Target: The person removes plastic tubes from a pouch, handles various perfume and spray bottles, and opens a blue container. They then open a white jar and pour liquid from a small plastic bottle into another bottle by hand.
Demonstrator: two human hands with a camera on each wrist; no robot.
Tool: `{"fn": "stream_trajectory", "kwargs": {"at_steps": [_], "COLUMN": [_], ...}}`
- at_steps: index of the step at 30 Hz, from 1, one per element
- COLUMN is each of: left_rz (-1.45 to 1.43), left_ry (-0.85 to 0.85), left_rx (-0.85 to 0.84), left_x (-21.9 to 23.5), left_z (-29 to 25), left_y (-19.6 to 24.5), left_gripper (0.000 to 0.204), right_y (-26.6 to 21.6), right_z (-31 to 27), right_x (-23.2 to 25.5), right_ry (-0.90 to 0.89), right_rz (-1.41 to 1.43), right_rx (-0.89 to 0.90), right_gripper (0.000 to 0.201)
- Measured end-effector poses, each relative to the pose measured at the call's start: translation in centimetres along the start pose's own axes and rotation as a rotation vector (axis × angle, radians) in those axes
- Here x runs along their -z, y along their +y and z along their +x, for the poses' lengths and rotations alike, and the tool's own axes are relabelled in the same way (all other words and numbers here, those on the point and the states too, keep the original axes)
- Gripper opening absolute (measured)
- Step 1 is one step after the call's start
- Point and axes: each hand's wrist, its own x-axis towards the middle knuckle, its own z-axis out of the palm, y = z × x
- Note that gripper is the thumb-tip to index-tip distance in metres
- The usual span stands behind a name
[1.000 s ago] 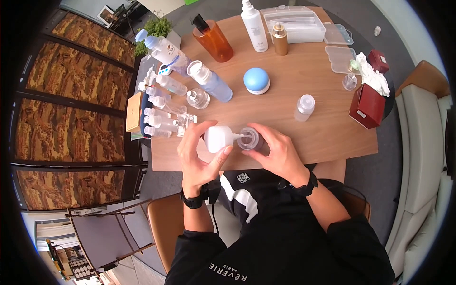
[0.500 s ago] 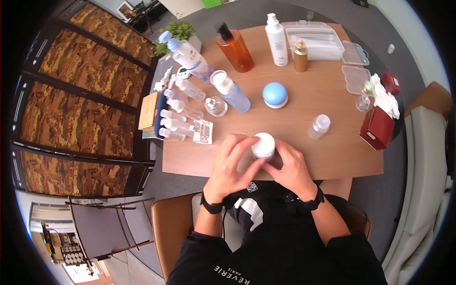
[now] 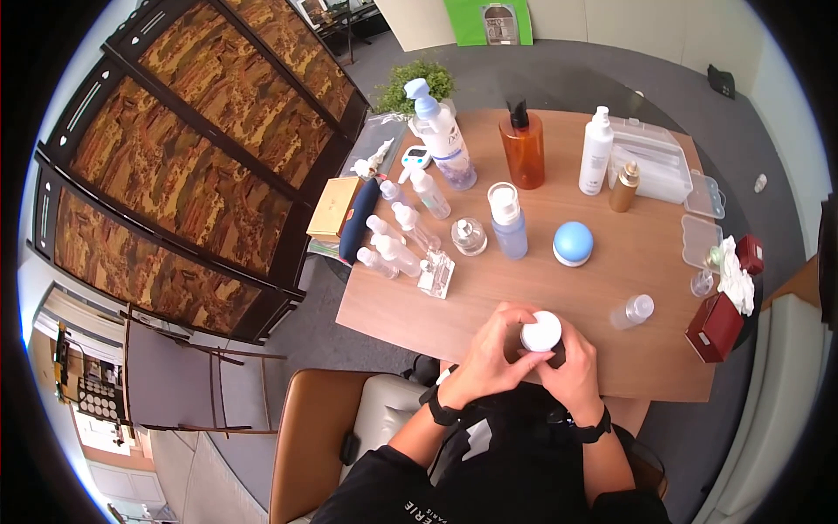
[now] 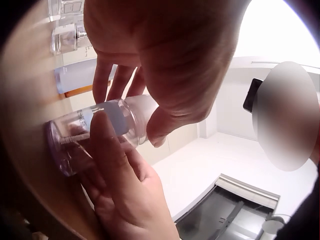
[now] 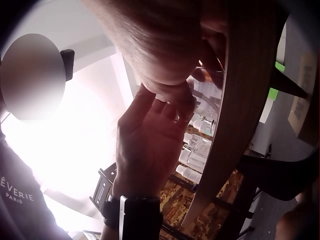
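Near the table's front edge, both hands are on a small clear plastic bottle (image 4: 70, 142) with a white pump top (image 3: 542, 330). My left hand (image 3: 499, 356) holds the white top, fingers on its far side and thumb on the near side. Lower down, my right hand (image 3: 572, 367) grips the clear body, its thumb lying along the wall in the left wrist view. The bottle's base is close to the tabletop there. The head view shows mostly the white top, with the body hidden by the hands. In the right wrist view the two hands cover most of the bottle.
A small clear bottle (image 3: 632, 311) stands to the right, near a dark red box (image 3: 715, 327). Beyond the hands are a blue-domed jar (image 3: 573, 243), a blue bottle (image 3: 509, 234) and an amber pump bottle (image 3: 522, 153). Several small clear bottles (image 3: 397, 253) stand on the left.
The pump, held apart with its tube at the bottle's mouth a second ago, now sits on the bottle, hands closed in around it. The head view has swung, shifting the table right and down.
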Motion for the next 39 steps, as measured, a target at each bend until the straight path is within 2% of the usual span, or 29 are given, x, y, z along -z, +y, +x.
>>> {"fn": "stream_trajectory", "kwargs": {"at_steps": [6, 10, 13, 15, 20, 31, 39], "left_rz": [0.13, 0.088, 0.106, 0.097, 0.1, -0.017, 0.014], "left_ry": [0.01, 0.036, 0.097, 0.199, 0.224, 0.044, -0.049], "left_rx": [-0.025, -0.048, -0.072, -0.056, -0.047, -0.019, -0.035], "left_x": [-0.7, -1.0, -1.4, -1.9, -2.0, -0.7, 0.7], "left_z": [-0.1, -0.4, -0.8, -1.2, -1.5, -0.9, 0.6], "left_y": [0.5, 0.0, -0.4, -0.6, -0.6, -0.1, 1.1], "left_gripper": [0.07, 0.068, 0.068, 0.069, 0.071, 0.06, 0.063], "right_y": [-0.2, 0.1, -0.1, 0.2, -0.1, -0.1, -0.1], "right_z": [0.1, -0.1, 0.0, -0.1, 0.2, 0.2, 0.3], "right_x": [-0.1, 0.0, 0.0, -0.1, 0.2, 0.3, 0.4], "right_ry": [0.0, -0.002, 0.003, 0.008, -0.008, -0.015, -0.02], "right_rz": [0.003, 0.0, 0.021, 0.012, 0.003, 0.039, 0.001], "right_rx": [-0.01, -0.004, -0.012, -0.005, 0.002, 0.016, 0.05], "right_gripper": [0.053, 0.054, 0.055, 0.055, 0.055, 0.057, 0.057]}}
